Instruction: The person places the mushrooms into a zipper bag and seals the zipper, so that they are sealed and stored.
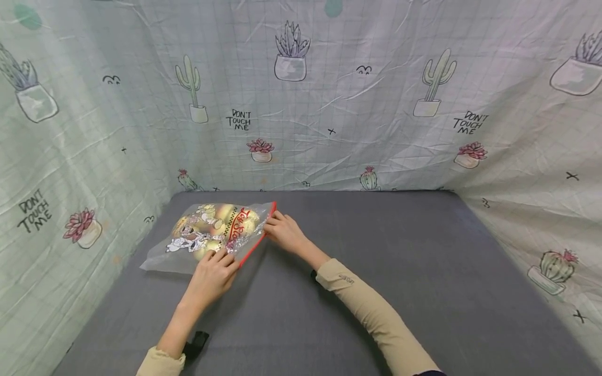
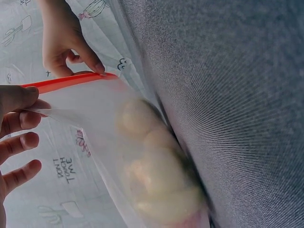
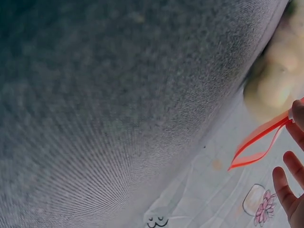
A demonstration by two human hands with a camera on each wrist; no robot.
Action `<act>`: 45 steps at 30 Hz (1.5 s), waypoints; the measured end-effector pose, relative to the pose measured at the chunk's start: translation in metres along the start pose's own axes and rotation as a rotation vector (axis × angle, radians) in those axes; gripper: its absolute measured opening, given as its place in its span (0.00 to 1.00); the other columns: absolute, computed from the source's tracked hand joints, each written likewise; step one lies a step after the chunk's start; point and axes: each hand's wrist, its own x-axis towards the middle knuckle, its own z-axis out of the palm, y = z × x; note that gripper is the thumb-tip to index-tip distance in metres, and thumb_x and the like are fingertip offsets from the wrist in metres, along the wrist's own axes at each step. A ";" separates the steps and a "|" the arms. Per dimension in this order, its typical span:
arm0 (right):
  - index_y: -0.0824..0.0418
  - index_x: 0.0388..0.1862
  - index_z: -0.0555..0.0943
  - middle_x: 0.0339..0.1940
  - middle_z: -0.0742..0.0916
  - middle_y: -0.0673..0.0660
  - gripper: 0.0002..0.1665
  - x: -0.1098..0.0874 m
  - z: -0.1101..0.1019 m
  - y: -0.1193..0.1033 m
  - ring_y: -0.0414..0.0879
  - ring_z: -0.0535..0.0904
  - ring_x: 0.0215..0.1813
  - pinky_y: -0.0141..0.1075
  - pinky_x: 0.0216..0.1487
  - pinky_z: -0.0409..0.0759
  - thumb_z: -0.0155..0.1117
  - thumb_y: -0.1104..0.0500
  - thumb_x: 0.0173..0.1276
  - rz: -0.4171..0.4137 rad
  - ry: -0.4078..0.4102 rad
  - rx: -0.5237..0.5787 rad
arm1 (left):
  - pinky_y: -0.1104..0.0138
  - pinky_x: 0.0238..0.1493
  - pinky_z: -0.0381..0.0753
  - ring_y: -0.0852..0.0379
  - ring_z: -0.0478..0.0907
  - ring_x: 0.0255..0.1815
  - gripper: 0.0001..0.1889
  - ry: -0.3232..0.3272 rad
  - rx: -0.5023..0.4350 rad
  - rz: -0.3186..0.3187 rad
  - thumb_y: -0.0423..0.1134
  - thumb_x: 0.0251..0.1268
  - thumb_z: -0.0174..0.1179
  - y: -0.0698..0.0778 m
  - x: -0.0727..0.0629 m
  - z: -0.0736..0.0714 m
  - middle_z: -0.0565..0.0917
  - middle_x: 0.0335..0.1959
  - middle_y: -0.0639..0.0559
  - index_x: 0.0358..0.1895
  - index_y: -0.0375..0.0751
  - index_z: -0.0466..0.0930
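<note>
A clear zip bag (image 1: 207,224) with printed cartoon figures and red lettering lies tilted on the grey table, its red zip edge (image 1: 251,250) toward the right. Several round, pale yellow-green things (image 2: 161,175) fill it; their kind is blurred by the plastic. My left hand (image 1: 213,274) pinches the bag near the close end of the red edge, between thumb and index, other fingers spread. Farther along that edge, my right hand (image 1: 287,232) pinches the zip at a small white slider (image 3: 290,115). Beside the slider, the red strips (image 3: 256,147) bow apart in the right wrist view.
The grey tabletop (image 1: 376,250) stretches to the right of the bag. A cactus-print cloth (image 1: 320,104) hangs behind the table and along both sides. Black straps (image 1: 195,344) show at the wrists.
</note>
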 end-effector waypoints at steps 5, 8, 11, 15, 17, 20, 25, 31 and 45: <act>0.49 0.27 0.78 0.33 0.81 0.43 0.02 0.001 0.002 0.001 0.41 0.71 0.41 0.31 0.33 0.68 0.63 0.54 0.56 0.015 0.008 0.002 | 0.62 0.28 0.63 0.53 0.67 0.23 0.07 0.004 0.002 -0.002 0.38 0.48 0.53 0.001 -0.002 -0.001 0.73 0.18 0.52 0.18 0.42 0.75; 0.49 0.27 0.79 0.33 0.81 0.44 0.02 0.001 0.004 0.001 0.41 0.71 0.40 0.31 0.32 0.69 0.63 0.54 0.56 0.024 0.008 0.004 | 0.62 0.28 0.63 0.53 0.66 0.23 0.06 0.013 -0.003 -0.004 0.38 0.47 0.53 0.002 -0.003 -0.002 0.73 0.18 0.52 0.18 0.41 0.75; 0.49 0.28 0.79 0.33 0.81 0.44 0.02 0.000 0.007 0.002 0.41 0.70 0.39 0.30 0.32 0.69 0.63 0.53 0.57 0.032 -0.006 0.006 | 0.62 0.28 0.63 0.53 0.66 0.23 0.07 0.015 -0.005 -0.005 0.38 0.48 0.53 0.003 -0.004 -0.002 0.73 0.18 0.52 0.18 0.41 0.75; 0.47 0.31 0.80 0.34 0.81 0.44 0.03 -0.002 0.009 0.002 0.41 0.70 0.38 0.30 0.32 0.69 0.61 0.52 0.58 0.038 -0.026 0.003 | 0.62 0.28 0.63 0.53 0.66 0.23 0.08 0.009 -0.005 -0.007 0.39 0.49 0.51 0.005 -0.005 -0.002 0.73 0.18 0.52 0.19 0.41 0.75; 0.46 0.31 0.80 0.34 0.80 0.45 0.03 -0.002 0.010 0.003 0.41 0.69 0.38 0.30 0.32 0.68 0.61 0.52 0.58 0.036 -0.028 0.001 | 0.62 0.28 0.63 0.53 0.66 0.23 0.08 0.006 -0.005 -0.007 0.39 0.49 0.51 0.005 -0.005 -0.002 0.73 0.18 0.52 0.19 0.41 0.75; 0.46 0.31 0.80 0.33 0.80 0.45 0.03 -0.002 0.012 0.004 0.41 0.69 0.37 0.30 0.31 0.68 0.61 0.51 0.58 0.037 -0.023 -0.009 | 0.62 0.28 0.63 0.53 0.67 0.23 0.08 0.007 -0.006 -0.006 0.39 0.49 0.51 0.006 -0.005 -0.002 0.73 0.18 0.52 0.18 0.41 0.75; 0.46 0.32 0.80 0.33 0.80 0.46 0.03 -0.001 0.014 0.007 0.41 0.69 0.36 0.30 0.30 0.67 0.60 0.51 0.59 0.039 -0.008 -0.025 | 0.62 0.28 0.63 0.53 0.67 0.23 0.08 0.012 -0.004 -0.008 0.39 0.49 0.51 0.006 -0.005 -0.002 0.74 0.18 0.52 0.18 0.41 0.75; 0.46 0.31 0.80 0.34 0.80 0.46 0.03 0.001 0.017 0.010 0.40 0.69 0.37 0.29 0.30 0.67 0.60 0.51 0.59 0.048 -0.010 -0.034 | 0.61 0.28 0.63 0.52 0.66 0.23 0.09 0.016 0.004 -0.005 0.39 0.50 0.49 0.005 -0.004 -0.002 0.72 0.17 0.52 0.17 0.41 0.73; 0.47 0.33 0.80 0.34 0.80 0.48 0.04 0.002 0.016 0.013 0.42 0.70 0.36 0.30 0.30 0.67 0.59 0.52 0.60 0.060 -0.011 -0.010 | 0.61 0.28 0.63 0.52 0.67 0.24 0.08 0.033 0.009 0.001 0.37 0.49 0.50 0.004 -0.008 -0.009 0.73 0.19 0.51 0.18 0.40 0.74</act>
